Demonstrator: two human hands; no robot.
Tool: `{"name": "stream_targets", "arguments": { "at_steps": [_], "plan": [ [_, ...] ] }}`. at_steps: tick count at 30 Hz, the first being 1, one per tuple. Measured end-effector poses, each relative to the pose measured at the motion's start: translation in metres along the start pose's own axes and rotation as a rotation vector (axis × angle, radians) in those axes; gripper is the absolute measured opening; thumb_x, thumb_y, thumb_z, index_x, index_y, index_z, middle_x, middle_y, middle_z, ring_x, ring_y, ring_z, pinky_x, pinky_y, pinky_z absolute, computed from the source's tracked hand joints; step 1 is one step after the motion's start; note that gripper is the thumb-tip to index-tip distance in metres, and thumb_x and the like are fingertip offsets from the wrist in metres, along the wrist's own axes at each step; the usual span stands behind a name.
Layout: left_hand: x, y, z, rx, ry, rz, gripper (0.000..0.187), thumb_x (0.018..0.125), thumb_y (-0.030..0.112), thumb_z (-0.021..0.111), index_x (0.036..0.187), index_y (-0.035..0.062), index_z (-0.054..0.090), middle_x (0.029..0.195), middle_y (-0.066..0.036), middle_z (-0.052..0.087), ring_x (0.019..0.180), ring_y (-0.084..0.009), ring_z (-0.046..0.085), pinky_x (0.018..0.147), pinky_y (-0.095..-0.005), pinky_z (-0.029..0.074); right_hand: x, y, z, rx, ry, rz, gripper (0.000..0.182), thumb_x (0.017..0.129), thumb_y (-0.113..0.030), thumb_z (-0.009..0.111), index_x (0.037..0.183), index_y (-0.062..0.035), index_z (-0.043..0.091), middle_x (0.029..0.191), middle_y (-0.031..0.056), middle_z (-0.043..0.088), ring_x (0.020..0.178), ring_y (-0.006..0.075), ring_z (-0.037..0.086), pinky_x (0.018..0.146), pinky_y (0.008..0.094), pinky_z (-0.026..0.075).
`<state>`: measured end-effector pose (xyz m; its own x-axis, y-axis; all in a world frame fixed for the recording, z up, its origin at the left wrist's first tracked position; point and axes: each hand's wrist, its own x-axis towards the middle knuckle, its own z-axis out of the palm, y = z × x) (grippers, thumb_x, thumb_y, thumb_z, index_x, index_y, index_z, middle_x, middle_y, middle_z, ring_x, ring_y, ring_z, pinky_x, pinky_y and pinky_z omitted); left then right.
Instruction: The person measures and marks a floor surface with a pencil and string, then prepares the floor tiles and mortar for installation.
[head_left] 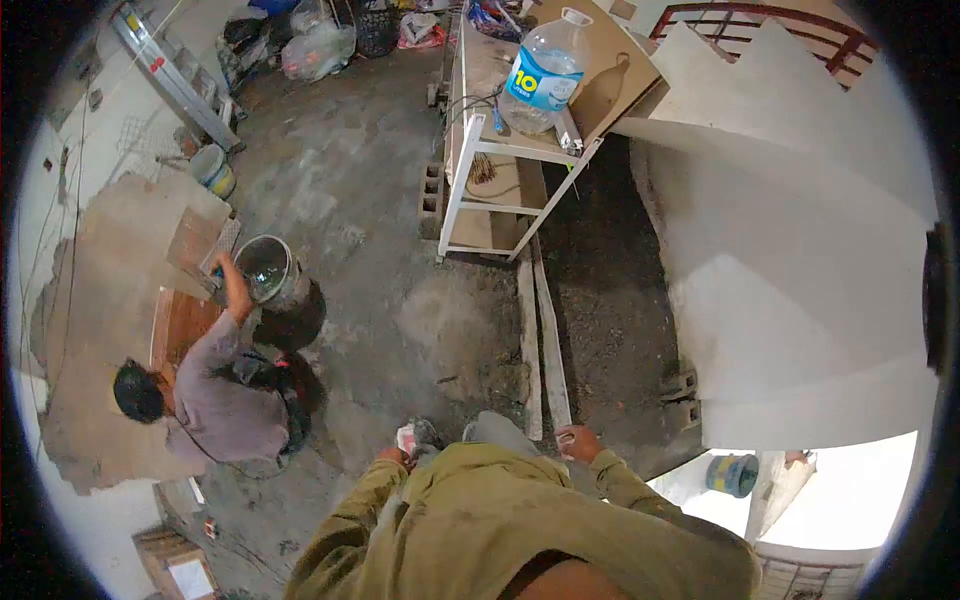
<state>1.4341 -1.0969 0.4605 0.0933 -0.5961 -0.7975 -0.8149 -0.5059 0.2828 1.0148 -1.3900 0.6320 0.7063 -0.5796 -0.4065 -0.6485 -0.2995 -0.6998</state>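
Fingers (566,437) of right hand (581,444) grip strip (551,350) edge, left hand's (396,457) unclear, open floor (375,220) ahead.

Glare whitens the near right corner (a patch fully blown out), while the round, fisheye-curved edges darken.

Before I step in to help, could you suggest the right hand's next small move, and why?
I'd probably steady the right-hand strip with the right hand: the hand is at its near end, and its far part runs close to the white frame.
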Motion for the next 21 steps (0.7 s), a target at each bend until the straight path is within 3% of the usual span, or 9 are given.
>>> {"name": "stream_targets", "arguments": {
  "at_steps": [6, 9, 12, 14, 15, 16, 18, 20, 21],
  "plan": [
    [0.023, -0.091, -0.034, -0.951, 0.265, 0.133, 0.044, 0.086, 0.035, 0.06, 0.116, 0.0036, 0.065, 0.093, -0.019, 0.067, 0.078, -0.0353, 0.065, 0.067, -0.052, 0.053, 0.094, -0.016, -0.008, -0.139, -0.087, 0.224, 0.029, 0.084, -0.027, 0.061, 0.101, -0.0055, 0.071, 0.097, 0.0142, 0.071, 0.088, 0.0318, 0.067, 0.077, 0.0453, 0.052],
    [0.043, -0.17, -0.064, -2.047, -0.182, -0.031, 0.043, 0.09, 0.025, 0.057, 0.126, 0.0015, 0.057, 0.097, -0.022, 0.067, 0.077, -0.0372, 0.065, 0.065, -0.0526, 0.054, 0.184, -0.021, -0.018, -0.146, 0.002, 0.238, 0.03, 0.083, -0.026, 0.06, 0.102, -0.0045, 0.071, 0.1, 0.0178, 0.07, 0.095, 0.0346, 0.066, 0.083, 0.0437, 0.052],
    [0.064, -0.206, -0.097, -1.723, -0.156, -0.415, 0.039, 0.092, 0.029, 0.052, 0.117, -0.0002, 0.059, 0.104, -0.024, 0.067, 0.079, -0.039, 0.065, 0.065, -0.0531, 0.054, 0.296, -0.033, -0.029, -0.227, 0.133, -0.047, 0.034, 0.084, -0.021, 0.06, 0.113, -0.0038, 0.067, 0.098, 0.0188, 0.07, 0.088, 0.0314, 0.069, 0.076, 0.0403, 0.054],
    [0.028, -0.221, -0.129, -2.256, -0.408, 0.087, 0.033, 0.092, 0.03, 0.054, 0.101, -0.0006, 0.061, 0.095, -0.021, 0.068, 0.081, -0.0375, 0.065, 0.064, -0.0522, 0.054, 0.364, -0.07, -0.042, 0.201, -0.01, 0.066, 0.03, 0.085, -0.017, 0.062, 0.11, -0.0016, 0.067, 0.094, 0.0161, 0.071, 0.076, 0.0236, 0.069, 0.067, 0.0368, 0.055],
    [0.019, -0.212, -0.136, -2.265, -0.399, 0.054, 0.033, 0.092, 0.03, 0.054, 0.101, -0.0006, 0.061, 0.095, -0.021, 0.068, 0.081, -0.0375, 0.065, 0.064, -0.0522, 0.054, 0.396, -0.112, -0.05, 0.238, -0.102, 0.207, 0.028, 0.084, -0.014, 0.064, 0.108, -0.0006, 0.068, 0.092, 0.015, 0.071, 0.071, 0.0206, 0.068, 0.063, 0.0354, 0.055],
    [0.024, -0.186, -0.143, -2.119, 0.033, -0.102, 0.03, 0.089, 0.03, 0.057, 0.094, 0.0006, 0.061, 0.088, -0.017, 0.066, 0.083, -0.0348, 0.064, 0.064, -0.0507, 0.054, 0.424, -0.155, -0.067, 0.263, -0.184, 0.347, 0.026, 0.083, -0.012, 0.067, 0.106, 0.0004, 0.069, 0.089, 0.014, 0.07, 0.066, 0.0176, 0.067, 0.059, 0.0341, 0.055],
    [0.048, -0.2, -0.135, -2.356, 0.33, -0.352, 0.025, 0.08, 0.026, 0.071, 0.085, 0.0025, 0.062, 0.075, -0.008, 0.061, 0.085, -0.0281, 0.062, 0.072, -0.048, 0.053, 0.468, -0.232, -0.088, 0.207, -0.216, 0.286, 0.026, 0.082, -0.01, 0.069, 0.106, 0.0008, 0.069, 0.089, 0.0133, 0.07, 0.065, 0.017, 0.067, 0.059, 0.0344, 0.055],
    [0.056, -0.224, -0.148, -2.587, -0.279, 0.467, 0.028, 0.094, 0.021, 0.055, 0.104, -0.0029, 0.065, 0.111, -0.014, 0.066, 0.097, -0.0341, 0.064, 0.081, -0.0579, 0.053, 0.534, -0.235, -0.075, 0.092, -0.204, -0.006, 0.032, 0.081, -0.013, 0.071, 0.11, 0.0, 0.068, 0.093, 0.0141, 0.071, 0.063, 0.017, 0.066, 0.057, 0.033, 0.055],
    [0.062, -0.22, -0.179, -2.247, 0.09, 0.105, 0.03, 0.096, 0.024, 0.053, 0.105, -0.0012, 0.066, 0.11, -0.014, 0.067, 0.097, -0.0312, 0.064, 0.08, -0.0561, 0.053, 0.563, -0.226, -0.065, 0.095, -0.198, -0.012, 0.032, 0.081, -0.013, 0.071, 0.11, 0.0, 0.068, 0.093, 0.0141, 0.071, 0.063, 0.017, 0.066, 0.057, 0.033, 0.055]
  ]
}}
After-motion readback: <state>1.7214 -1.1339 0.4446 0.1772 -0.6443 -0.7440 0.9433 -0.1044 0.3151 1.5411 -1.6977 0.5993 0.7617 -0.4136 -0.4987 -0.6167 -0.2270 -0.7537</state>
